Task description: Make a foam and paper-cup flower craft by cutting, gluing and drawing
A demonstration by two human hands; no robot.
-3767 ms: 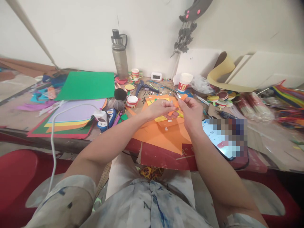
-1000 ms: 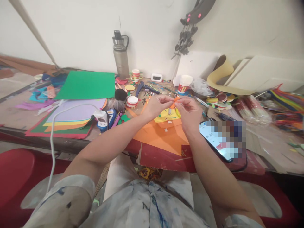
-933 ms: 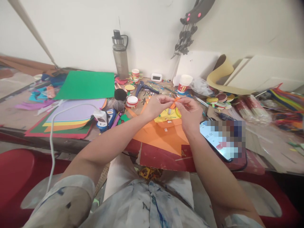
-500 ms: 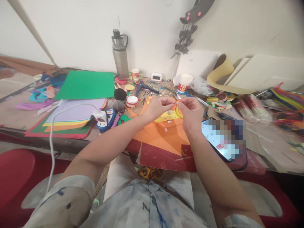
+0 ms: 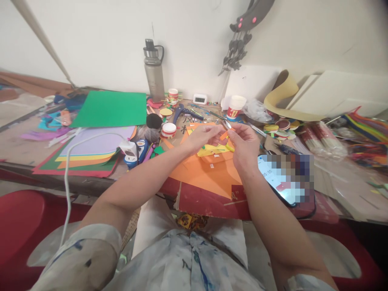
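Head cam: both hands up over the orange sheets (image 5: 206, 178), near the middle of the table. Small orange piece (image 5: 224, 136) sits between the two hands, above the yellow paper (image 5: 209, 151). Right hand (image 5: 245, 142) has the piece pinched between thumb and index finger, other fingers curled in. Left hand (image 5: 202, 138) has thumb and index drawn close together, just beside the piece's left end; too small and blurred there to tell if they grip it.

Yellow curved thing (image 5: 230, 148) shows just below the right thumb. Two small white bits (image 5: 214, 161) lie on the orange sheets, which overhang a dark red board (image 5: 209, 202) at the near table edge. Phone (image 5: 278, 180) lies screen up, just right of the right wrist, part of its screen pixelated.

Behind the hands: red-and-white cup (image 5: 236, 107) upright, small white clock (image 5: 200, 99), grey bottle (image 5: 154, 74) upright by the wall. Low red-and-white cup (image 5: 168, 130) beyond the left forearm. Farther left, green sheet (image 5: 110, 108) overlaps the back of a stack of coloured sheets (image 5: 93, 141); white plug (image 5: 129, 151) near the stack's right side.
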